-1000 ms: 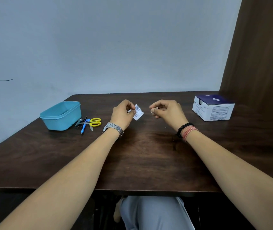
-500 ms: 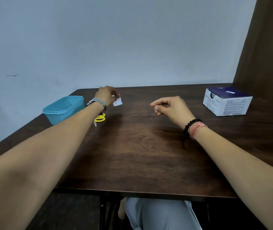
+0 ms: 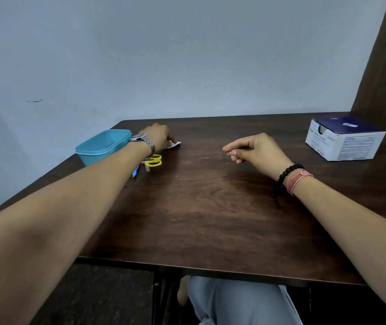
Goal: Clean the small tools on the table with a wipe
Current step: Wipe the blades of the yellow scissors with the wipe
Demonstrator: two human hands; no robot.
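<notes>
Since the earlier frame, the left hand (image 3: 158, 137) had lowered the torn white wrapper (image 3: 173, 144) onto the worktop (image 3: 210, 207), where its fingertips touched or pinched the wrapper's near edge; which of the two could not be told. Nearest the viewer, grey-clad knees (image 3: 234, 301) showed under the worktop's front edge. At about one o'clock from the worktop's centre the right hand (image 3: 255, 150) hovered with fingers curled, thumb and forefinger pinching a small white piece, apparently the wipe (image 3: 232, 156). At ten o'clock, beside the left wrist and its metal watch (image 3: 144, 143), lay the yellow-handled scissors (image 3: 153, 160) and a blue-handled tool (image 3: 135, 171), both partly hidden by the forearm. Just beyond them stood the open teal tub (image 3: 103, 145). Farthest, at two o'clock near the back right corner, sat the white and navy box (image 3: 344, 140).
</notes>
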